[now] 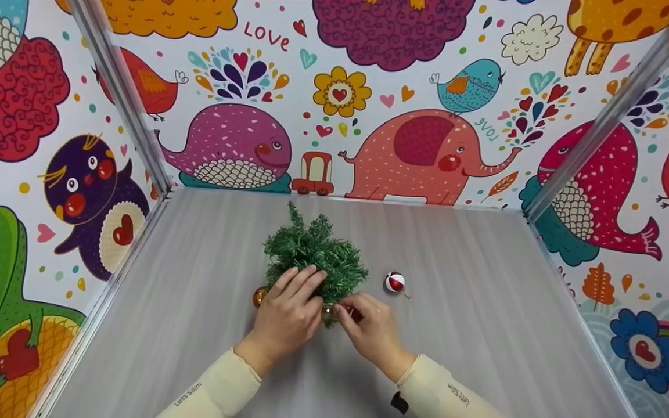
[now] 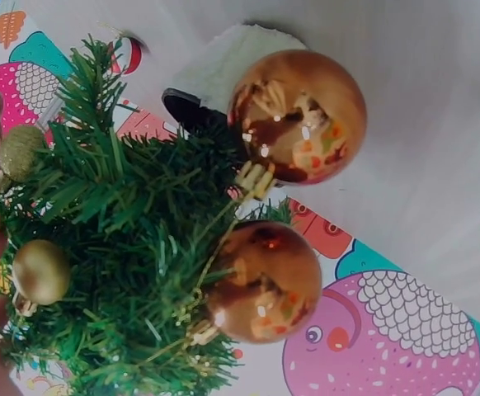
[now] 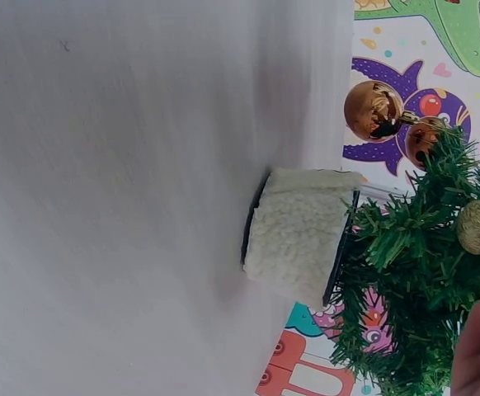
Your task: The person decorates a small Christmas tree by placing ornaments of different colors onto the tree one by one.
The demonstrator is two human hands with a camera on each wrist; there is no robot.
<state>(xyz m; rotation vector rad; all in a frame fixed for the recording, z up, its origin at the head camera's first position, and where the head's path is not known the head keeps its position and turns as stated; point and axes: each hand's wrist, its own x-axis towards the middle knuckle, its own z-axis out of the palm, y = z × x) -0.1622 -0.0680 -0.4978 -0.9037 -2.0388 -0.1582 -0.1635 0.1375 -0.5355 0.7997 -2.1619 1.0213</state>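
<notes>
A small green Christmas tree (image 1: pixel 326 255) stands on the table, its white fleecy base (image 3: pixel 302 235) seen in the right wrist view. My left hand (image 1: pixel 288 310) rests on its near left branches, fingers nearly straight. My right hand (image 1: pixel 372 325) pinches at the tree's near side, with a dark red ornament (image 1: pixel 356 315) partly hidden under its fingers. Shiny copper balls (image 2: pixel 296 115) hang on one side. A smooth gold ball (image 2: pixel 42 272) and a glittery gold ball (image 3: pixel 479 227) hang among the branches.
A red-and-white ball ornament (image 1: pixel 395 281) with a string lies on the grey table (image 1: pixel 474 325), right of the tree. Metal posts (image 1: pixel 119 98) and walls printed with cartoon animals enclose the table at the back and sides.
</notes>
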